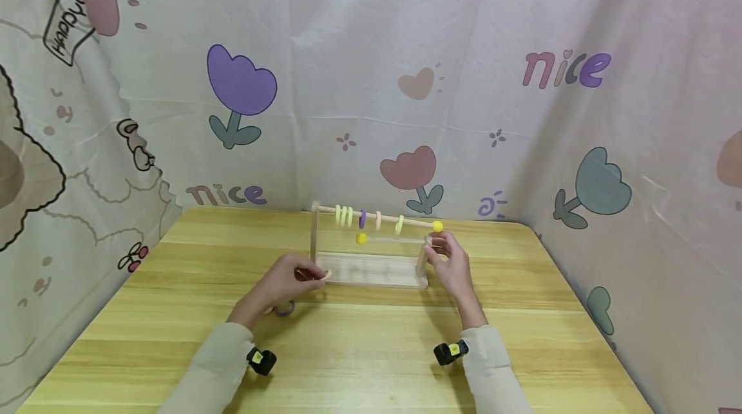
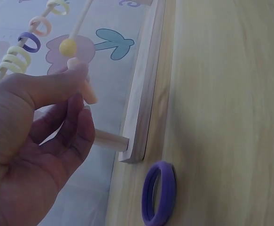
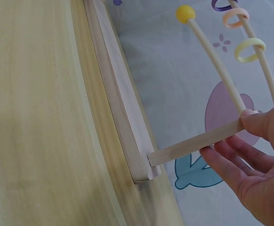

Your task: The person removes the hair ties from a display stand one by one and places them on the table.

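Note:
A wooden stand [image 1: 371,270] with two uprights and two rods is on the table. Its rear rod carries several pale yellow hair ties [image 1: 344,216], a purple one [image 1: 362,219] and a peach one [image 1: 379,221]. The front rod [image 3: 216,63], tipped by a yellow ball [image 1: 361,238], is bare. Between thumb and fingers, my left hand [image 1: 290,279] pinches a peach hair tie [image 2: 90,93] in front of the stand's left end. My right hand [image 1: 452,266] grips the top of the right upright [image 3: 193,141] with thumb and fingertips.
A purple hair tie [image 2: 159,193] lies on the wooden table [image 1: 359,356] near my left wrist; something peach beside it is mostly hidden by that wrist. Behind the table hangs a printed cloth [image 1: 348,79], which also covers both sides.

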Action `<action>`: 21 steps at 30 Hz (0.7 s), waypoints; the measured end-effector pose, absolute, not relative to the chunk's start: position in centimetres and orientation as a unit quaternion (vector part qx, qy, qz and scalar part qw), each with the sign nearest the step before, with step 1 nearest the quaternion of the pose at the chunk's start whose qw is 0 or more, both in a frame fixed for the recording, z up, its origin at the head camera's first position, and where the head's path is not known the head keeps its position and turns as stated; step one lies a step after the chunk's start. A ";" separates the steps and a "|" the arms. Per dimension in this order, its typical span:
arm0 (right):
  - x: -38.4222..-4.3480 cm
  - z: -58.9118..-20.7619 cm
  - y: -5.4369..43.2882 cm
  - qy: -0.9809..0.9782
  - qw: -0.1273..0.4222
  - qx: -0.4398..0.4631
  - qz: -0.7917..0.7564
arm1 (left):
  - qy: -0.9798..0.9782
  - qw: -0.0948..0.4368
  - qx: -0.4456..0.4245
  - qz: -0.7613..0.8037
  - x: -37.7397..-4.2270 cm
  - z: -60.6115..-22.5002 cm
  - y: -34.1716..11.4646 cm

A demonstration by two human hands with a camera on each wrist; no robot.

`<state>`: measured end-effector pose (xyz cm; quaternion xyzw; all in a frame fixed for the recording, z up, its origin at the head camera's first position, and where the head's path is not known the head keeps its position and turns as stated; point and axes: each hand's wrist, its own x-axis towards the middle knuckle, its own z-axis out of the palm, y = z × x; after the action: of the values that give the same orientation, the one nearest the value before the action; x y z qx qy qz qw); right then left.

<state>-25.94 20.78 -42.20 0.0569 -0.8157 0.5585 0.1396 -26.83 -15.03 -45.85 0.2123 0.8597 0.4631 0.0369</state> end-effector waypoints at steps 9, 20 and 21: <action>-26.2 -42.3 20.7 -0.822 0.144 0.052 0.548 | 0.862 0.054 0.228 0.449 -26.3 -45.9 -15.8; -28.5 -45.6 21.9 -0.811 0.161 0.057 0.559 | 0.872 0.083 0.226 0.427 -25.9 -46.3 -16.4; -28.5 -45.6 22.0 -0.810 0.162 0.059 0.560 | 0.873 0.086 0.228 0.423 -25.9 -46.3 -16.4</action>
<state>-28.51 21.95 -45.62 0.0590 -0.8104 0.5599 0.1619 -25.87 -16.44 -46.35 0.2276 0.8727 0.4233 0.0859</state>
